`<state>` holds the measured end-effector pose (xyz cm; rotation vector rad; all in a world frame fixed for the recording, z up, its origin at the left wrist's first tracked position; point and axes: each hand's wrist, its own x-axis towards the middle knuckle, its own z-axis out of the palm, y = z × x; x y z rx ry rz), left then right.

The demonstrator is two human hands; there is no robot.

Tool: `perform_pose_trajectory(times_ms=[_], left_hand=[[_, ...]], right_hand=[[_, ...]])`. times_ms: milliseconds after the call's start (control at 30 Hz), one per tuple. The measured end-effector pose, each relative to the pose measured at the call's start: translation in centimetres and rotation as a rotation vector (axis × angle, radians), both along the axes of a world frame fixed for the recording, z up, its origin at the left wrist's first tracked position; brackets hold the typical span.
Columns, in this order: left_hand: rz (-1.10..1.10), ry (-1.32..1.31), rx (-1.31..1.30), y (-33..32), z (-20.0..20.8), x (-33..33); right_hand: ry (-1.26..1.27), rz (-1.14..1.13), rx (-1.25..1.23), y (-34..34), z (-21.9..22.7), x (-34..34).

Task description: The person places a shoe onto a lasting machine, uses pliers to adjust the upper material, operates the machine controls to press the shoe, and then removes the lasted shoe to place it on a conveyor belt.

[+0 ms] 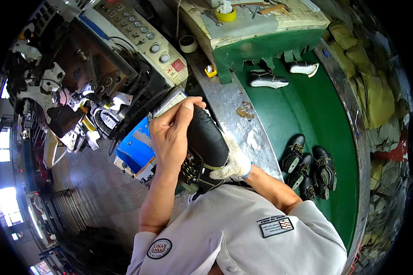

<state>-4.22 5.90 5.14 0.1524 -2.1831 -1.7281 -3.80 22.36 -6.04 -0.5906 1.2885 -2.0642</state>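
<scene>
Holds black lace-up shoe between bare left fingers and gloved right fingers, with green desk right of both.

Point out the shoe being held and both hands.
Held shoe (pixel 208 135), head view: black leather upper.
Left hand (pixel 170 133), head view: bare skin, mid-hand.
Right hand (pixel 234 159), head view: pale glove's middle.

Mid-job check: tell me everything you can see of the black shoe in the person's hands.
The black shoe has a pebbled, leather-like front, yellow stitching near the right hand's thumb, and lacing nearer the body. A ragged whitish edge shows at its far end. It is held up in front of the torso, front end pointing away. The bare left hand lies against its far end and left side; the gloved right hand grips its right side. Its underside is hidden.
</scene>
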Motion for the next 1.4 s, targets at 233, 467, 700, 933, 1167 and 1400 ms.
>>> perform_pose_trajectory(times_ms=[233, 467, 700, 933, 1167, 1400], left_hand=[[-0.044, -0.010, -0.135, 0.9, 0.3, -0.4], [-0.325, -0.116, 0.021, 0.1, 0.0, -1.1], [-0.363, -0.133, 0.122, 0.7, -1.5, -1.9], [-0.325, -0.161, 0.116, 1.4, -2.4, -3.1], [-0.215, -0.173, 0.124, 2.2, -3.5, -3.8], [-0.162, -0.202, 0.028, 3.0, -3.5, -4.0]], right_hand=[[0.013, 0.077, -0.167, 0.5, -3.5, -1.4], [-0.125, 0.070, -0.320, 0.6, -5.4, -1.9], [-0.410, 0.126, -0.537, 1.3, -4.1, -2.3], [-0.492, 0.098, -0.593, 1.7, -5.2, -2.5], [-0.636, 0.105, -0.612, 2.5, -5.5, -2.5], [-0.678, 0.094, -0.590, 3.0, -5.8, -2.5]])
